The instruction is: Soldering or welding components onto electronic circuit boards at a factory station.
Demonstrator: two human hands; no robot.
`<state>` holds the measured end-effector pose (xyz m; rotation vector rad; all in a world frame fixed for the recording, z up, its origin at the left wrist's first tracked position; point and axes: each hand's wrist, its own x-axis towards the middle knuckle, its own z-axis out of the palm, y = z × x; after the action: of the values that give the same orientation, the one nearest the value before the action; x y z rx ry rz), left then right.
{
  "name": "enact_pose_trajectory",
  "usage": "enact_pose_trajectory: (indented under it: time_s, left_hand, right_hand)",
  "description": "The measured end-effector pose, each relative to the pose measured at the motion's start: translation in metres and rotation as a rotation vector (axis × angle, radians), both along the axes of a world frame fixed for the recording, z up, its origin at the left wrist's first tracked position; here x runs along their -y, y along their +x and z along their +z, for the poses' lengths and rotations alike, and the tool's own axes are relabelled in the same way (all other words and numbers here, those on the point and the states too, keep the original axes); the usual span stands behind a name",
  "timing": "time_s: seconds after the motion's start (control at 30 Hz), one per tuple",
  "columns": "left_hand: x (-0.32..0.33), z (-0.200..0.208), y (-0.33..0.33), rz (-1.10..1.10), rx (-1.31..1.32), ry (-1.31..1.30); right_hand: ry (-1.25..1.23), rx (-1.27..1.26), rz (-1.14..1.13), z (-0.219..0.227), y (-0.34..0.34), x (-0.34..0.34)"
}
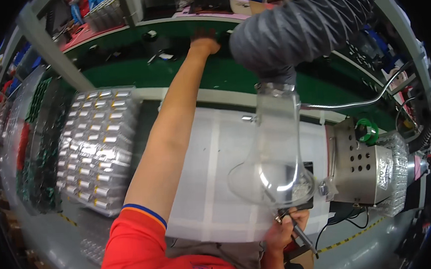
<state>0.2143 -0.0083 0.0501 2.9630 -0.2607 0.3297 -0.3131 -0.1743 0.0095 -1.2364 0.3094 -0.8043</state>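
My left arm reaches far forward, and my left hand (204, 42) is over the green conveyor belt (123, 73). Its fingers are dark and smeared, so what they touch is unclear. Close to my body, at the front edge of the white work surface (204, 189), my right hand (283, 231) is closed around a slim grey pen-shaped tool (305, 238), which slants down to the right. The tool's upper end lies by the rim of a clear fume hood (280, 145). Behind the hood's lower edge sits a dark block (306, 203), partly hidden.
A thick grey duct (293, 28) hangs over the belt and joins the hood. Trays of small silvery parts (98, 146) are stacked at left. A perforated metal box (360, 167) and green reel (367, 131) stand at right. Small parts (164, 55) lie on the belt.
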Motion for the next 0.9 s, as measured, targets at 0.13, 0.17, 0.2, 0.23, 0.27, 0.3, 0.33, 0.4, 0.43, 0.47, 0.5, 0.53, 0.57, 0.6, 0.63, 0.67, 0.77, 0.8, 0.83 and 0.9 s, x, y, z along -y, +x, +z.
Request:
enact_pose_trajectory:
  time_s: [0.13, 0.17, 0.2, 0.23, 0.27, 0.3, 0.33, 0.4, 0.43, 0.47, 0.5, 0.53, 0.57, 0.6, 0.63, 0.67, 0.77, 0.8, 0.83, 0.9]
  left_hand:
    - [0.032, -0.024, 0.026, -0.132, 0.229, -0.085]
    - [0.035, -0.026, 0.028, -0.120, 0.306, -0.026]
    - [0.036, -0.026, 0.028, -0.187, 0.291, -0.089]
    - [0.035, -0.025, 0.026, -0.213, 0.302, -0.081]
    - [0.033, -0.023, 0.022, -0.236, 0.302, -0.070]
    - [0.029, -0.020, 0.016, -0.257, 0.302, -0.058]
    - [0.024, -0.017, 0.009, -0.278, 0.297, -0.045]
    - [0.012, -0.012, -0.011, -0.303, 0.278, -0.016]
    - [0.006, -0.010, -0.025, -0.311, 0.268, -0.008]
    - [0.000, -0.008, -0.042, -0.312, 0.243, -0.010]
    - [-0.006, -0.006, -0.062, -0.310, 0.208, -0.012]
    - [-0.010, -0.001, -0.083, -0.298, 0.147, -0.018]
    - [-0.014, 0.006, -0.108, -0.253, -0.001, -0.012]
    - [-0.019, 0.015, -0.136, -0.214, -0.147, -0.018]
    - [-0.027, 0.026, -0.167, -0.170, -0.253, -0.032]
    - [-0.041, 0.036, -0.204, -0.152, -0.320, -0.080]
    - [-0.088, 0.062, -0.321, -0.324, -0.520, -0.216]
    - [-0.093, 0.065, -0.354, -0.408, -0.565, -0.215]
    - [-0.088, 0.060, -0.380, -0.562, -0.546, -0.313]
    - [-0.064, 0.042, -0.414, -0.713, -0.404, -0.435]
  right_hand:
    - [0.022, -0.084, -0.055, 0.003, 0.003, 0.000]
    - [0.025, -0.089, -0.069, 0.004, 0.005, 0.001]
    - [0.017, -0.082, -0.071, 0.004, 0.005, 0.001]
    - [0.017, -0.087, -0.077, 0.005, 0.004, -0.001]
    - [0.031, -0.096, -0.076, 0.006, 0.004, 0.000]
    - [0.030, -0.110, -0.085, 0.006, 0.004, 0.000]
    - [0.027, -0.125, -0.090, 0.006, 0.002, 0.000]
    - [-0.001, -0.078, -0.005, 0.007, 0.001, 0.002]
    - [0.007, -0.055, 0.004, 0.007, 0.001, 0.003]
    - [0.042, -0.035, 0.010, 0.006, 0.001, 0.003]
    - [0.038, -0.028, 0.000, 0.006, 0.002, 0.004]
    - [0.044, -0.007, -0.004, 0.006, 0.002, 0.004]
    - [0.063, -0.001, -0.020, 0.007, 0.001, 0.003]
    - [0.061, 0.009, -0.040, 0.007, 0.002, 0.003]
    - [0.087, 0.039, -0.046, 0.007, 0.002, 0.001]
    - [0.069, 0.077, -0.042, 0.006, 0.004, 0.002]
    - [0.073, 0.085, -0.030, 0.005, 0.002, 0.002]
    - [0.060, 0.081, -0.040, 0.005, 0.002, 0.002]
    - [0.067, 0.101, -0.037, 0.005, 0.001, 0.002]
    - [0.057, 0.084, -0.070, 0.004, 0.002, 0.001]
